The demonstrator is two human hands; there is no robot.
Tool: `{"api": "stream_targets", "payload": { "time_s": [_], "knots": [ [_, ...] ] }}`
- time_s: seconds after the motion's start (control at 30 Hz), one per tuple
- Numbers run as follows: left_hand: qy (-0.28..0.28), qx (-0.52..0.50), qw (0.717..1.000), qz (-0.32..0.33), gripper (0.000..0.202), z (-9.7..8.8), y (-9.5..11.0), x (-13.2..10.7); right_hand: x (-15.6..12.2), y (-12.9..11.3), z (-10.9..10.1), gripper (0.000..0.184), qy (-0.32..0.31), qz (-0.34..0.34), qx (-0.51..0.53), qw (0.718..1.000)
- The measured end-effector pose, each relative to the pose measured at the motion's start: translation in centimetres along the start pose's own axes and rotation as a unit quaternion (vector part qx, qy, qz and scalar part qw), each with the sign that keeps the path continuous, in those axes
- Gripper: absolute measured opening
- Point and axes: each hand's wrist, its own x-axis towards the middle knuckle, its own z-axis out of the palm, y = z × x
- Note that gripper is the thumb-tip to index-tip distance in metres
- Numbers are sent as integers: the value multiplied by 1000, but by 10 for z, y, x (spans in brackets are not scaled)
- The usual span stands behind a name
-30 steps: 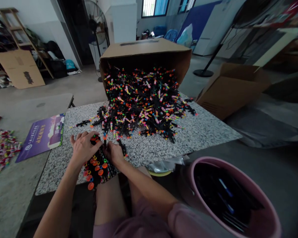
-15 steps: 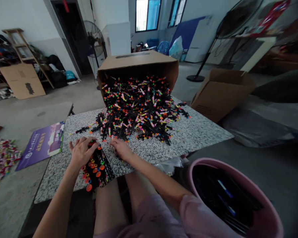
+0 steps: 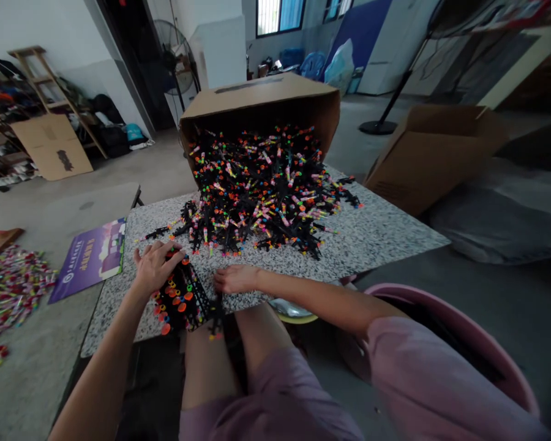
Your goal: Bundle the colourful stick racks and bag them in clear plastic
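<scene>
Table (image 3: 376,236): speckled grey-white granite pattern. Pile of sticks (image 3: 261,190): black, neon orange/pink/green/yellow tips. Box (image 3: 257,98): brown cardboard. Bucket (image 3: 496,355): pink. Booklet (image 3: 92,257): purple.

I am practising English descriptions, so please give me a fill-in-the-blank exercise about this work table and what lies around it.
The cardboard box lies tipped on its ___. The left hand rests on a bundle with round caps, mostly ___. The leaflet left of the speckled table is ___.
Missing words: side; orange; purple.
</scene>
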Motion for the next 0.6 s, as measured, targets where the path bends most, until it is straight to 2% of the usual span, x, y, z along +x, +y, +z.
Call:
{"api": "stream_targets", "payload": {
  "time_s": [0.07,0.1,0.17,0.23,0.27,0.33,0.43,0.6],
  "knots": [
    [-3,3,1000,2,36,0,1,-1,3,2,0,13,27,37,58,997],
    [-2,5,1000,3,35,0,1,-1,6,0,4,10,60,80,104,990],
    [3,9,1000,3,33,0,2,-1,19,-10,16,14,147,191,216,946],
    [6,9,1000,0,32,1,3,0,36,-23,31,16,218,280,312,881],
    [6,8,1000,2,33,1,3,0,45,-29,38,15,237,309,341,856],
    [5,6,1000,6,34,1,2,0,59,-38,46,13,240,344,358,834],
    [8,5,1000,10,35,1,0,0,66,-44,44,13,200,370,322,848],
    [19,-18,1000,4,33,5,1,1,71,-58,31,33,125,387,203,891]
  ]
}}
